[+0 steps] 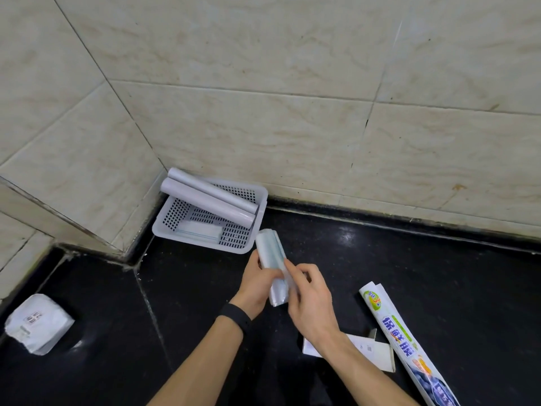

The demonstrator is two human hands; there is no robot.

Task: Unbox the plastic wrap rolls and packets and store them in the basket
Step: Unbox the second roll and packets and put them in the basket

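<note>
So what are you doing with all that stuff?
Both hands, left hand and right hand, hold a folded clear plastic packet just in front of the white perforated plastic basket. Two pale grey rolls already lie in it. A long printed cardboard box lies on the black counter.

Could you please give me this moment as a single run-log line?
left hand + right hand: holding packet | basket: two rolls, one packet inside | box: on counter
</note>
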